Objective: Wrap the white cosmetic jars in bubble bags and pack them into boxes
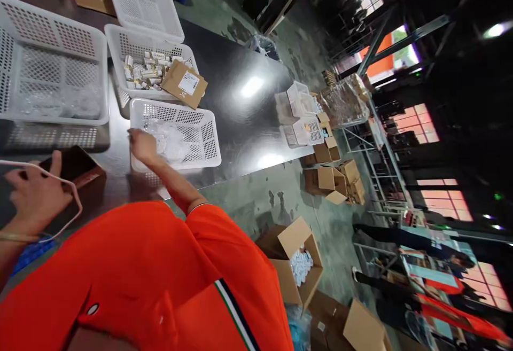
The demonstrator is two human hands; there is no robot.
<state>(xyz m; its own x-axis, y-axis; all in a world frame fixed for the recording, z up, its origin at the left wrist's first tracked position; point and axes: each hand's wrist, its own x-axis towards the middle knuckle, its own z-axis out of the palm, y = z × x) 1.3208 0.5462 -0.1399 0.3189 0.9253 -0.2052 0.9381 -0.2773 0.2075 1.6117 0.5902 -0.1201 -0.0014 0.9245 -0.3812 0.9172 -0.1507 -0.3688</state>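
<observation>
My right hand [143, 146] is over the near left rim of a small white plastic basket [214, 142], fingers pinched together. Whatever they may hold is too small to make out. Crumpled clear plastic bags [174, 142] lie in that basket, beside my wrist. At the lower left, my left hand [38, 196] is blurred, its thumb and fingers apart. It is close to an open dark box [82, 166] with a reddish-brown edge; contact between them is unclear. A thin white cable [76, 196] crosses in front of this hand.
Behind the small basket, another white basket [114, 46] holds several white-and-gold cylinders [150, 70], with a labelled cardboard piece [184, 84] across its rim. A large basket [102, 78] with clear plastic stands left. Open cartons [298, 271] sit on the floor; people [417, 244] are at far right.
</observation>
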